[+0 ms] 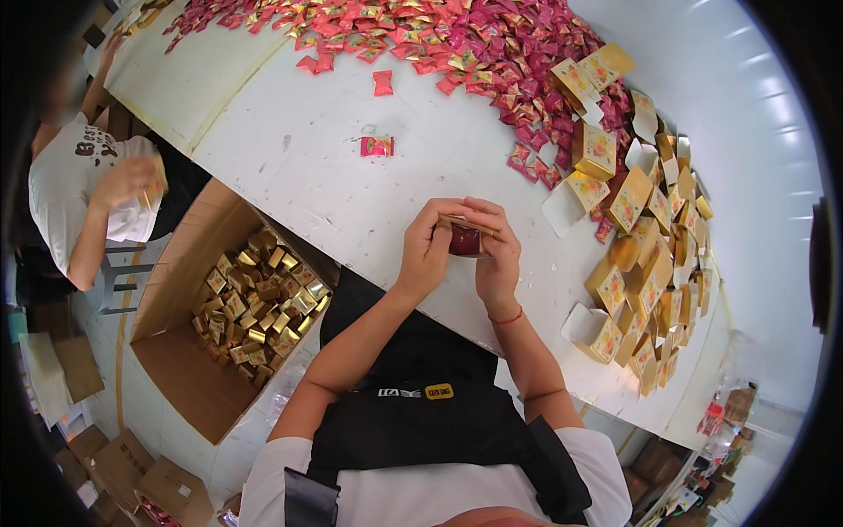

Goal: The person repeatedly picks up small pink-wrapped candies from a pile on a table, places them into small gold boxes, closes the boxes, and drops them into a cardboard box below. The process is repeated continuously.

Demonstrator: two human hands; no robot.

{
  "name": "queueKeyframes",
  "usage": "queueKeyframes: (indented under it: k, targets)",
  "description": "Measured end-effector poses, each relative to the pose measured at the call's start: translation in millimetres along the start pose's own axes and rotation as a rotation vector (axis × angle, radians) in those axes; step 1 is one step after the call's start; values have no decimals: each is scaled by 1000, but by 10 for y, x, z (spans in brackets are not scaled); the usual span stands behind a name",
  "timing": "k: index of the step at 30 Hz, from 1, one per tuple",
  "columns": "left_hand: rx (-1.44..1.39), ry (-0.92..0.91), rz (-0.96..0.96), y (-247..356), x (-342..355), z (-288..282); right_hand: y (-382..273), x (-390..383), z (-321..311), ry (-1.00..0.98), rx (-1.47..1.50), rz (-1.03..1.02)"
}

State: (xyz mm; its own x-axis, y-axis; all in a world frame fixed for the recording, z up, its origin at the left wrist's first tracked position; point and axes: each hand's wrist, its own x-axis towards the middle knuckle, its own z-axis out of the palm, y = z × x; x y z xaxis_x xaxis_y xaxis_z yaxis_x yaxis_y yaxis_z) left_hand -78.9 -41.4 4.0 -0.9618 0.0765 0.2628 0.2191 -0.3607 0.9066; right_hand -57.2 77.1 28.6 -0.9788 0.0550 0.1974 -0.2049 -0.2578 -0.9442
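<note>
Over the near edge of the white table, my left hand [425, 255] and my right hand [499, 262] close round a small gold carton [481, 230] from both sides. A dark red wrapped packet [463, 241] shows in its opening, between my thumbs. My fingers hide most of the carton's walls. Beyond my hands, a pink packet [377, 147] lies by itself on the tabletop, with a red packet [383, 83] farther off. To the right of my right hand stands an open gold carton [580, 195] with its white flap spread out.
A big heap of pink and red packets [492, 44] covers the far side of the table [290, 167]. Gold cartons [650, 272] pile up along the right. At left, a large cardboard box [176, 369] holds many gold cartons. A co-worker [97, 184] sits beyond it, holding something gold.
</note>
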Motion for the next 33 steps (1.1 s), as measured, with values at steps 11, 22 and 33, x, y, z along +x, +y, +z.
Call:
queueKeyframes:
  k: [11,22,33]
  targets:
    - [-11,-121,-22,43,46,-53,-7,-34,-116,-79,-35,-98]
    - [-213,-318,-5,66,80,-238,-54,-128,-195,-105,-438,-295]
    - [123,-249,121,105,3,-212,-57,-149,-269,-148,-507,-319]
